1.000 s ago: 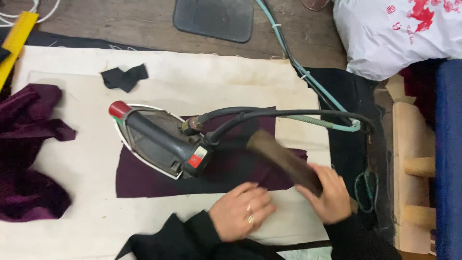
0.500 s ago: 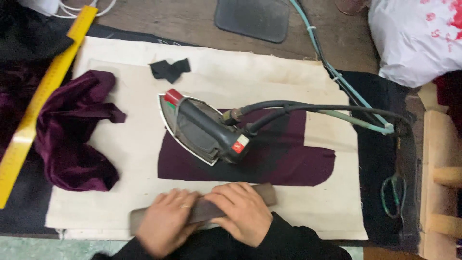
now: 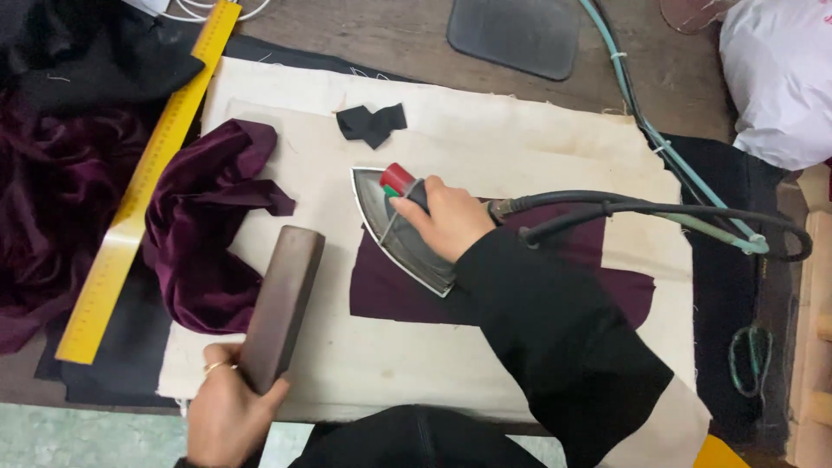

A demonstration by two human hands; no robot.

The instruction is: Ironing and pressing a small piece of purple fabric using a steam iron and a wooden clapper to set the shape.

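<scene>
Velvet in deep plum, a flat cut piece, is lying on the cream pressing cloth covering the desk. A second ago both hands were on the wooden block; now the right hand is wrapping its grip around the iron, which is sitting on the piece's left end. The left hand is clasping the block's near end beside crumpled velvet. A white plastic bag is sitting top right.
</scene>
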